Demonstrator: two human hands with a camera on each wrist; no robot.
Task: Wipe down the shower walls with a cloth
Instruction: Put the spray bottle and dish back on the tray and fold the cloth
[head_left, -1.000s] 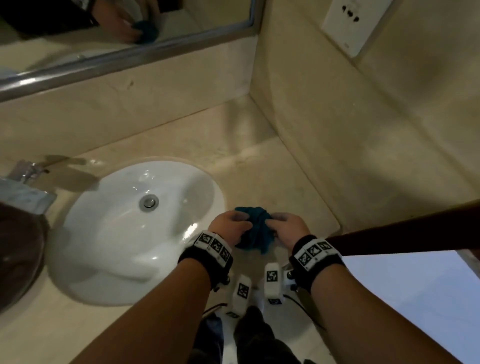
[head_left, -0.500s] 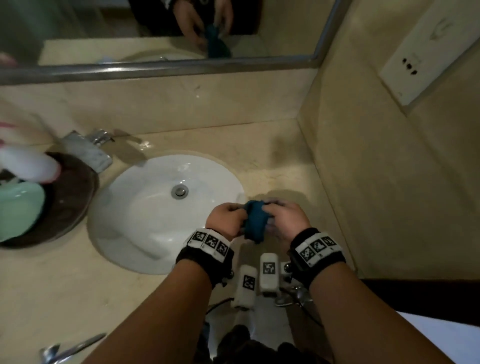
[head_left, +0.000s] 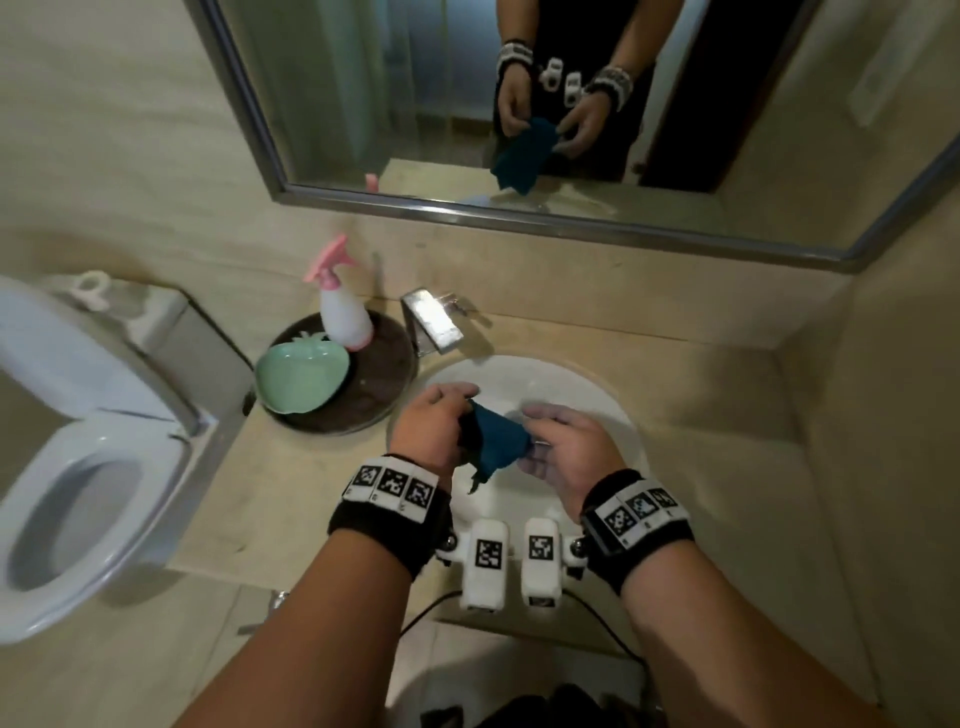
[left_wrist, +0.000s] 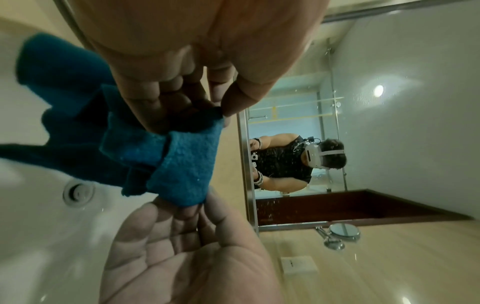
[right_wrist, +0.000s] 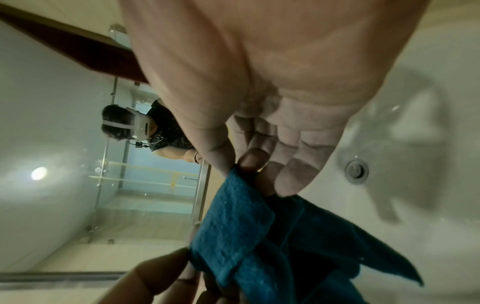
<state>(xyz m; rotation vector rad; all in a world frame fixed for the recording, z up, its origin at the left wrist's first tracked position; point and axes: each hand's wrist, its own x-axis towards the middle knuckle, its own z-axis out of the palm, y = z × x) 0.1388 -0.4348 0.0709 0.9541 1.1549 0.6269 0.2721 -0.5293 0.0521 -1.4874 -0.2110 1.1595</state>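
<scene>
A nubby, matt teal terry cloth (head_left: 496, 436) hangs over a glossy white ceramic basin (head_left: 587, 395) with a dull metal drain (left_wrist: 77, 192). The countertop (head_left: 291, 493) and walls are smooth, polished beige stone. A bright chrome tap (head_left: 431, 323), a brushed-metal mirror frame (head_left: 519, 214), a pink-and-white plastic spray bottle (head_left: 343, 312) and a smooth, pale green dish (head_left: 301, 376) sit nearby.
</scene>
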